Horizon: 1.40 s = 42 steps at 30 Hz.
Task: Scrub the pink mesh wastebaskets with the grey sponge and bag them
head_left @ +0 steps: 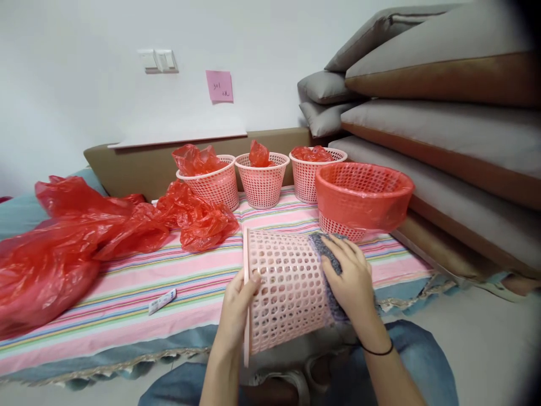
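A pink perforated plastic wastebasket (287, 287) lies on its side in front of me, its rim to the left. My left hand (240, 299) is closed around that rim, thumb on the outer wall. Against the base end, my right hand (349, 276) presses a dark grey cloth (332, 254) to the basket, fingers bent over it. The cloth's far part is hidden by the basket and the hand. Just behind stands another basket (363, 197), upright, with a red plastic bag stretched over its rim and upper wall.
Three pink baskets (262, 192) with red bags in them stand at the back. Crumpled red bags (127, 225) and a small white packet (162, 301) lie on the striped cloth (203, 293) at left. Grey cushions (443, 129) are piled at right.
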Each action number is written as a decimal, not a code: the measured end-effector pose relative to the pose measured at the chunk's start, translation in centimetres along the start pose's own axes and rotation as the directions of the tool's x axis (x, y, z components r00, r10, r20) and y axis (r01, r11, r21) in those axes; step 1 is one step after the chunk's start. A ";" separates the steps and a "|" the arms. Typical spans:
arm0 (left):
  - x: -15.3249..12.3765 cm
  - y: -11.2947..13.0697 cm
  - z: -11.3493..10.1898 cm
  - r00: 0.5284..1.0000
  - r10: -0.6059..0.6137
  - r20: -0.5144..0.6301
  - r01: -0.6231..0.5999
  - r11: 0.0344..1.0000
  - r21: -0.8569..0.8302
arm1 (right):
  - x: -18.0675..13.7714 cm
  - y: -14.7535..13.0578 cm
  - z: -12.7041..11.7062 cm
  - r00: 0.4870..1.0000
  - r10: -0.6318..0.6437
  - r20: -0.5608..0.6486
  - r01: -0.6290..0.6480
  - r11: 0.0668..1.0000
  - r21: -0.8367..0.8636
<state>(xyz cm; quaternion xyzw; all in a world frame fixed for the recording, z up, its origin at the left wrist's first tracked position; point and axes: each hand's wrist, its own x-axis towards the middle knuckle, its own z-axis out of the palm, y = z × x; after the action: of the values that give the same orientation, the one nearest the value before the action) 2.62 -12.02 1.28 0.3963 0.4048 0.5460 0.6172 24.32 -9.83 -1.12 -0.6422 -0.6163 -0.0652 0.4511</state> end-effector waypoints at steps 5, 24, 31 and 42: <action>-0.5 -3.4 -1.3 0.993 0.115 0.021 -0.116 0.991 0.069 | -1.0 -7.9 1.3 0.977 -0.202 0.061 0.191 0.970 0.149; -4.3 -9.6 -3.4 0.976 0.142 -0.166 -0.098 0.964 0.247 | 4.6 6.7 2.4 0.980 0.193 0.057 -0.201 0.941 0.271; -3.6 -9.6 -3.7 0.887 0.229 -0.401 -0.172 0.970 0.172 | -3.0 8.8 2.7 0.827 0.562 0.015 -0.479 0.689 0.543; 1.9 -4.2 -8.0 0.830 0.409 -0.378 -0.228 0.869 0.440 | -1.7 3.5 0.3 0.997 -0.059 -0.048 0.066 0.986 0.153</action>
<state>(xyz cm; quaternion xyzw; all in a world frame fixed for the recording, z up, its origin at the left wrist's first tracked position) -3.25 -10.12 -5.59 0.4293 0.5627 0.6328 0.3141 26.76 -10.27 -4.09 -0.5841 -0.6293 -0.0451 0.5106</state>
